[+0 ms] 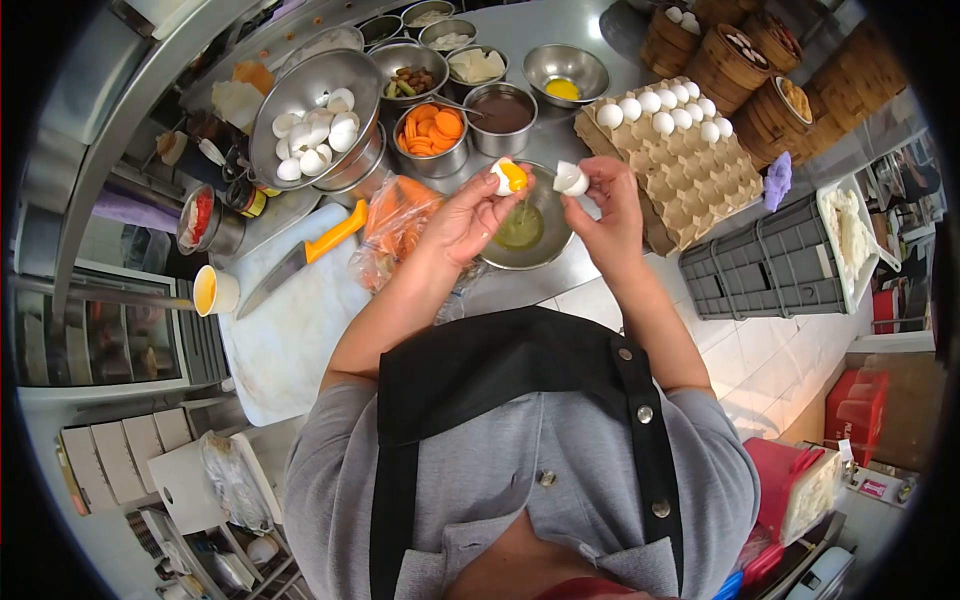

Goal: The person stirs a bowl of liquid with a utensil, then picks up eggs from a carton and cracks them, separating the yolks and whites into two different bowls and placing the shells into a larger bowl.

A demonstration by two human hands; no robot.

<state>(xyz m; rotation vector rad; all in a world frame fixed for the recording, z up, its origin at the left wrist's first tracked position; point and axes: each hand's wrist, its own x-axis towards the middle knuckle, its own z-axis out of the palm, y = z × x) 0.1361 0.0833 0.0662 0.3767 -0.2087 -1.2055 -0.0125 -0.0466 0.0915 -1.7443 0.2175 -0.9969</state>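
My left hand (465, 218) holds one half of a cracked eggshell (507, 180) with an orange-yellow yolk in it. In my right hand (608, 205) is the other half, an eggshell (571, 180) whose open side faces the first. Both hands are raised over a metal bowl (562, 240) with clear, yellowish egg white (520, 227) at its bottom. Behind it, a smaller metal bowl (590, 72) contains yellow yolk (562, 89). To the right lies a cardboard egg tray (690, 185) with several whole white eggs (650, 102) in its far rows.
A large bowl (268, 110) of empty eggshells stands at the left, near a pot of carrot slices (430, 130). A knife (290, 262) with a yellow handle lies on the white cutting board (290, 340), beside a paper cup (222, 290). Bamboo steamers (725, 65) stand far right.
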